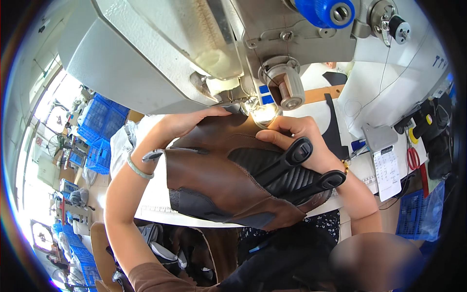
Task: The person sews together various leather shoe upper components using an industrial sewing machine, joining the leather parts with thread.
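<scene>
Lying mid-frame: brown leather piece with black straps, upper edge near the lit sewing machine. Left hand along its upper-left edge; right hand right of centre, fingers curled, thumb touching leather. Cannot tell whether either grips. Red scissors far right.

Both arms bend; the left hand reaches inward, partly hidden; the right hand curls, thumb pointing left.
</scene>
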`<action>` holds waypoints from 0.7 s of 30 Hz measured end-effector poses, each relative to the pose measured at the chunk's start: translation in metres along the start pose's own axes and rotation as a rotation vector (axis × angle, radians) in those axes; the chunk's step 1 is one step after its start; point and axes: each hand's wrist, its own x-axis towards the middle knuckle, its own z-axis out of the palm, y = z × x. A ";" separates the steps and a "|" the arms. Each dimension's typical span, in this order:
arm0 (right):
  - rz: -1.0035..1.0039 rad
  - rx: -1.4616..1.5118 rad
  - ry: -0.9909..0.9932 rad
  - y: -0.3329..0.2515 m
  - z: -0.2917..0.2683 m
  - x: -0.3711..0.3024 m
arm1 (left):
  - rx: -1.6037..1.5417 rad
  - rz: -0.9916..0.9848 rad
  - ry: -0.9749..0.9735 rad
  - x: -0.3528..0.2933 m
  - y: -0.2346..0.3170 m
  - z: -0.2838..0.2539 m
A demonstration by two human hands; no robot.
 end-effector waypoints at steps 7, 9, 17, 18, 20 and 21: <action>-0.014 -0.062 0.028 0.004 0.000 0.003 | 0.042 0.014 -0.028 0.003 -0.004 -0.008; 0.007 -0.064 0.024 0.003 0.001 0.002 | 0.033 0.039 -0.046 0.001 -0.003 -0.009; -0.001 -0.033 0.072 0.004 0.002 0.001 | 0.287 0.241 0.114 0.000 0.004 -0.004; 0.000 -0.034 0.073 0.005 0.002 0.001 | 0.334 0.275 0.147 -0.001 0.003 -0.005; 0.044 -0.010 0.048 0.004 0.003 0.001 | 0.429 0.348 0.210 -0.001 0.002 -0.005; 0.044 -0.014 0.053 0.004 0.003 0.001 | 0.477 0.386 0.241 -0.001 0.003 -0.004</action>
